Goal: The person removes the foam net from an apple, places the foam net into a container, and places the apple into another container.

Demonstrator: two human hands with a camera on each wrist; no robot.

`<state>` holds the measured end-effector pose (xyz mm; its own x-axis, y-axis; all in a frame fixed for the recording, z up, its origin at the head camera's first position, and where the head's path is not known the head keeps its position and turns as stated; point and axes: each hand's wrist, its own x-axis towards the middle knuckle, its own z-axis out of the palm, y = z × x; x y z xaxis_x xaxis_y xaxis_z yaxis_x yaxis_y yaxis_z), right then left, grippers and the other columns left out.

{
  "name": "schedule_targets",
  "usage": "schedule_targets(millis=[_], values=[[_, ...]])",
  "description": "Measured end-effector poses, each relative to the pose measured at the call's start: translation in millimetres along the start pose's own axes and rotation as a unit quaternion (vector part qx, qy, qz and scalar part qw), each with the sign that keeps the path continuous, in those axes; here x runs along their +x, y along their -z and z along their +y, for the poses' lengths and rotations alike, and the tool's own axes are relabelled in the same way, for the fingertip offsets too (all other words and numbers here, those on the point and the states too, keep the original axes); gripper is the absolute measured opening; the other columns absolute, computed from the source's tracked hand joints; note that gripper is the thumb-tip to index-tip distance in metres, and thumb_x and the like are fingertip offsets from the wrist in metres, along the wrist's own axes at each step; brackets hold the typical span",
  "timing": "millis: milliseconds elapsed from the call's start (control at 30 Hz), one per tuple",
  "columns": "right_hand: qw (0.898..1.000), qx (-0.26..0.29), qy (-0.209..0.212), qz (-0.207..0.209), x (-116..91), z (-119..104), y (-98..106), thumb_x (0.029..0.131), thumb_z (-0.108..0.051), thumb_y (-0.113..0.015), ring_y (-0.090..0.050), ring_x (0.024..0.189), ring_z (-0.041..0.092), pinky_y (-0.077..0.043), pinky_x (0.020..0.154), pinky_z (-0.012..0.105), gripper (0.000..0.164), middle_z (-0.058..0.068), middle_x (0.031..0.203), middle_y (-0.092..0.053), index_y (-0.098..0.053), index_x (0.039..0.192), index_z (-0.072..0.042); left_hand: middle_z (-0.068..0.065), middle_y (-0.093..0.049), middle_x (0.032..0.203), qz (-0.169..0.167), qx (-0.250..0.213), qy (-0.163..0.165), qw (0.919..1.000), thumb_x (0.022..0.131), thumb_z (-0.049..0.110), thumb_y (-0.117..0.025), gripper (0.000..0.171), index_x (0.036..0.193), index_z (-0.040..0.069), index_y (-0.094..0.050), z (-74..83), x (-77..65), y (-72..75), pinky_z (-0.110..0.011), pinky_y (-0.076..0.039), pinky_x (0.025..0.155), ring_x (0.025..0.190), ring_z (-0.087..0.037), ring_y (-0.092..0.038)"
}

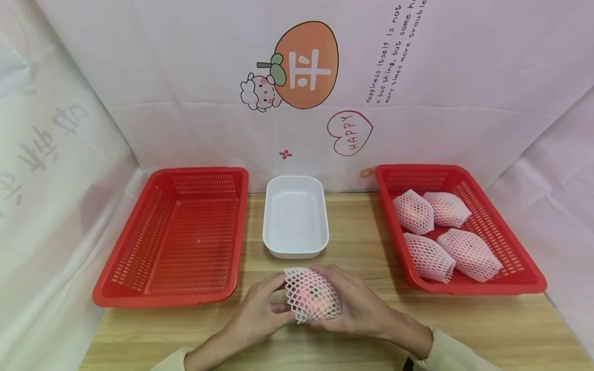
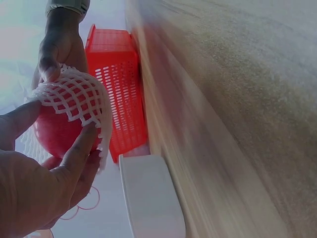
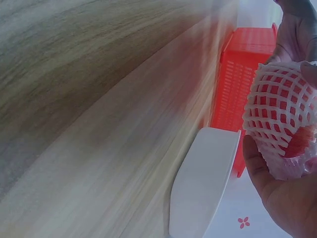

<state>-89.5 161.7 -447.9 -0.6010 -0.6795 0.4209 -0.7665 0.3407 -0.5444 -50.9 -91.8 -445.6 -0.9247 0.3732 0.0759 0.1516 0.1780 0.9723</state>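
In the head view, a round red, apple-like fruit (image 2: 54, 131) in a white foam net (image 1: 301, 288) is held over the front of the table, between both hands. My left hand (image 1: 260, 309) pinches the net's open edge, fingers on one side and thumb on the other. Bare red skin shows at that opening in the left wrist view. Around the other end of the wrapped fruit, my right hand (image 1: 361, 304) curls its fingers and thumb. The right wrist view shows its fingers against the net's mesh, with the left hand (image 3: 297, 42) above.
A red basket (image 1: 238, 242) with nothing in it stands on the left. Several net-wrapped fruits (image 1: 468, 252) lie in another red basket (image 1: 503, 229) on the right. Between them, behind the hands, is a white tray (image 1: 297, 221). A printed cloth (image 1: 209, 103) hangs behind the wooden table.
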Motion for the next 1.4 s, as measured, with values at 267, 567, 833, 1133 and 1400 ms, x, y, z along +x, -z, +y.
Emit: schedule_targets(millis=[267, 567, 833, 1133, 1400], values=[[1.000, -0.020, -0.024, 0.001, 5, -6, -1, 0.071, -0.039, -0.100, -0.069, 0.114, 0.017, -0.062, 0.094, 0.036, 0.105, 0.003, 0.133, -0.067, -0.046, 0.156, -0.006, -0.012, -0.063, 0.141, 0.004, 0.004, -0.002, 1.0000, 0.079, -0.004, -0.087, 0.067, 0.140, 0.014, -0.065, 1.0, 0.8, -0.8, -0.027, -0.062, 0.089, 0.130, -0.038, -0.062], [1.000, -0.023, -0.021, -0.003, 11, -11, -4, 0.071, -0.035, -0.101, -0.068, 0.111, 0.017, -0.063, 0.091, 0.037, 0.108, 0.006, 0.130, -0.067, -0.044, 0.157, -0.003, -0.011, -0.062, 0.146, 0.011, 0.020, -0.008, 0.9997, 0.079, 0.005, -0.090, 0.072, 0.144, 0.013, -0.061, -0.6, 0.7, -1.7, -0.027, -0.062, 0.089, 0.133, -0.038, -0.060], [0.999, -0.032, -0.012, -0.011, 14, -11, -6, 0.068, -0.034, -0.102, -0.069, 0.111, 0.019, -0.063, 0.091, 0.038, 0.109, 0.009, 0.131, -0.068, -0.045, 0.155, 0.001, 0.000, -0.065, 0.145, 0.016, 0.047, -0.014, 0.9987, 0.078, 0.015, -0.094, 0.074, 0.144, 0.019, -0.062, -3.0, 0.2, 0.4, -0.037, -0.050, 0.114, 0.134, -0.025, -0.061], [0.999, -0.027, -0.015, -0.026, 16, -12, -2, 0.073, -0.041, -0.099, -0.069, 0.115, 0.021, -0.062, 0.095, 0.040, 0.108, 0.010, 0.135, -0.067, -0.044, 0.157, -0.002, -0.005, -0.068, 0.139, 0.035, 0.028, 0.008, 0.9990, 0.074, 0.013, -0.095, 0.070, 0.138, 0.016, -0.066, -1.1, -1.9, 0.2, -0.028, -0.061, 0.093, 0.129, -0.032, -0.064], [0.999, -0.016, 0.004, -0.031, 15, -11, 5, 0.072, -0.042, -0.099, -0.069, 0.122, 0.024, -0.060, 0.100, 0.040, 0.107, 0.010, 0.139, -0.066, -0.047, 0.155, 0.001, 0.002, -0.071, 0.133, 0.053, 0.067, 0.009, 0.9964, 0.072, 0.018, -0.095, 0.067, 0.133, 0.017, -0.068, 2.1, -3.5, 2.1, -0.030, -0.056, 0.104, 0.127, -0.021, -0.064]])
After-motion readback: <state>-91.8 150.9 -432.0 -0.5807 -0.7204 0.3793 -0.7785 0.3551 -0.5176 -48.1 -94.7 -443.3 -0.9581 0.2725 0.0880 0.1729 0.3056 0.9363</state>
